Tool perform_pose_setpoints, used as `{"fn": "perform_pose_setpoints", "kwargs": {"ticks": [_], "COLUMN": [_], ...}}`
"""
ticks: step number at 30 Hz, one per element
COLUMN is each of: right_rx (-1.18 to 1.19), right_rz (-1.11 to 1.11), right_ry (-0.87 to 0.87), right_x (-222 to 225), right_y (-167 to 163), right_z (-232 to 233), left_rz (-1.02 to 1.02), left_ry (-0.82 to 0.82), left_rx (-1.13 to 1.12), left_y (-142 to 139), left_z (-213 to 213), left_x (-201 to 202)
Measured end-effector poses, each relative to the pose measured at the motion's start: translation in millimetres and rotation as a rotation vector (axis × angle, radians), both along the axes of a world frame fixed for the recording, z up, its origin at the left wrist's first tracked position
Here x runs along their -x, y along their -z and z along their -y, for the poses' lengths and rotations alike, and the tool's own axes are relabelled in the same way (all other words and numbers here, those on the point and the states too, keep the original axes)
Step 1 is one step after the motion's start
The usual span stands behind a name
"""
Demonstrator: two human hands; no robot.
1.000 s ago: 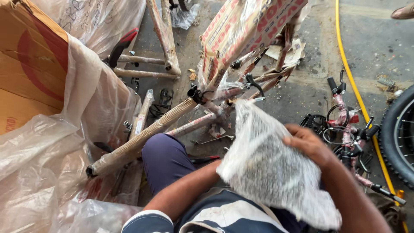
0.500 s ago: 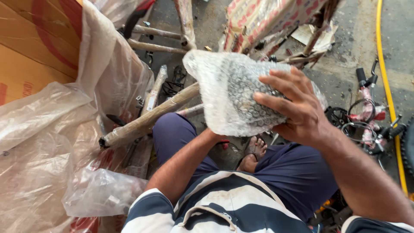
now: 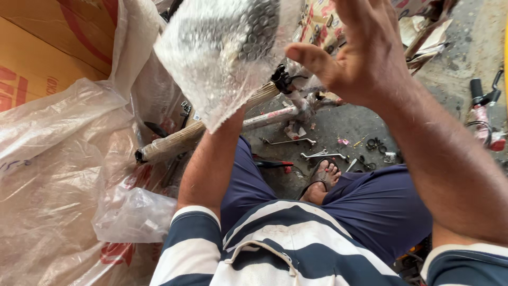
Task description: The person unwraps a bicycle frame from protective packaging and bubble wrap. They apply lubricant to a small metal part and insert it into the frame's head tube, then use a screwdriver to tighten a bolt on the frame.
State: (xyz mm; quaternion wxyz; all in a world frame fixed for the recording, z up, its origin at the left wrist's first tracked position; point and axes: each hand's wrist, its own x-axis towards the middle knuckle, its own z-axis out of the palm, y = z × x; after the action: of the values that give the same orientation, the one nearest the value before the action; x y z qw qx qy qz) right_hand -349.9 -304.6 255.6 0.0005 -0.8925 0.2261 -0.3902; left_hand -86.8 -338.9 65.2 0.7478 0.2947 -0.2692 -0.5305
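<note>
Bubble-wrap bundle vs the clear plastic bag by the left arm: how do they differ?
The bubble-wrap bundle is held up in the air; the clear plastic bag lies low beside the cardboard box.
The bundle's skin is bubbled, with something dark and metallic showing through; the bag is smooth, crumpled film whose contents cannot be made out.
The right hand is open beside the bundle; no hand is near the bag.
Both are see-through plastic.
</note>
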Motion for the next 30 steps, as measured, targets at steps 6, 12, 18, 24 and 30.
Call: {"fn": "perform_pose_setpoints", "kwargs": {"ticks": [6, 12, 18, 24, 30], "right_rx": [-0.194, -0.429, -0.508, -0.449, -0.466], "right_rz": [0.149, 0.284, 0.385, 0.324, 0.323], "right_ry": [0.057, 0.173, 0.127, 0.138, 0.113], "right_x": [19, 30, 37, 38, 39], "right_y": [57, 113, 136, 125, 131], "right_z": [3, 8, 8, 13, 16], "left_rz": [-0.014, 0.000, 0.026, 0.055, 0.074], "left_ry": [-0.017, -0.007, 0.048, 0.119, 0.160], "left_rx": [-0.081, -0.136, -0.174, -0.229, -0.261], "left_y": [52, 79, 96, 112, 124], "left_z": [-2, -8, -12, -16, -14], "left_x": [-3, -5, -1, 4, 10]}}
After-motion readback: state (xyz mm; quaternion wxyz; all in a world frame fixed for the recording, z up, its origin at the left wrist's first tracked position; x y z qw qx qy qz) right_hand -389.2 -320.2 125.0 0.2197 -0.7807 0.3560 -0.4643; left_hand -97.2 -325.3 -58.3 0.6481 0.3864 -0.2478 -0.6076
